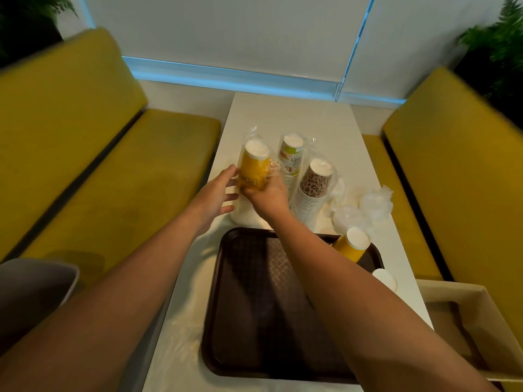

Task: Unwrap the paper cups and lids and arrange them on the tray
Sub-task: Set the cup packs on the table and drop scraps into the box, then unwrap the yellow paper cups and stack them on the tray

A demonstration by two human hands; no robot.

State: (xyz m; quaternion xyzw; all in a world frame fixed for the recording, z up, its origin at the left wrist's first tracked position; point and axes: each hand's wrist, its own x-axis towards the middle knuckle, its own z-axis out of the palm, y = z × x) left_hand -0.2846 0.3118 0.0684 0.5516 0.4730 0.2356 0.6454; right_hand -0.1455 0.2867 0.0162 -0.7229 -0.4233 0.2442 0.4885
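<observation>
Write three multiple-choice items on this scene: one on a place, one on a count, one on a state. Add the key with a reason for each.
1. Where on the tray does the lone yellow cup sit?
A. near left corner
B. far right corner
C. middle

2. How many wrapped cup stacks stand beyond the tray?
A. two
B. three
C. five

3. What is the right hand doing?
A. gripping the yellow stack
B. lying flat on the tray
C. holding a lid

Key:
1 B: the cup sits upside down at the tray's far right corner.
2 B: the yellow stack, the fruit-print stack and the leopard-print stack make three.
3 A: the hand's fingers curl round the wrapped yellow stack.
</observation>
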